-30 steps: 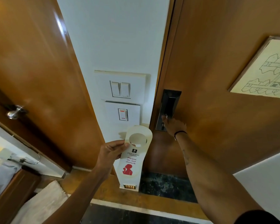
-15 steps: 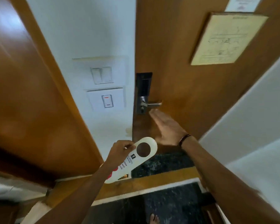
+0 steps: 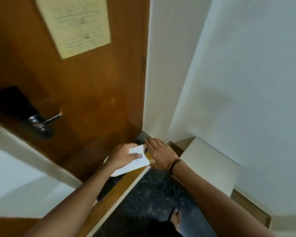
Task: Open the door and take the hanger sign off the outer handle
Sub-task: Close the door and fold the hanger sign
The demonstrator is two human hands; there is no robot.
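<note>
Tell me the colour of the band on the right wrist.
Black wristband, seen in the head view.

Door (image 3: 92,93) is a warm orange-brown wood, kinda glossy. The notice (image 3: 75,23) stuck on it is pale yellow with faint grey lines and drawing, too blurry to read. Handle (image 3: 50,119) is shiny silver on a black plate (image 3: 15,103). Walls (image 3: 246,65) are plain white. Floor (image 3: 152,194) is dark, near-black stone with light speckles, and the threshold strip (image 3: 126,178) is tan wood. The hanger sign (image 3: 135,161) looks white, and there's a thin black band (image 3: 175,164) on the right wrist.
</note>
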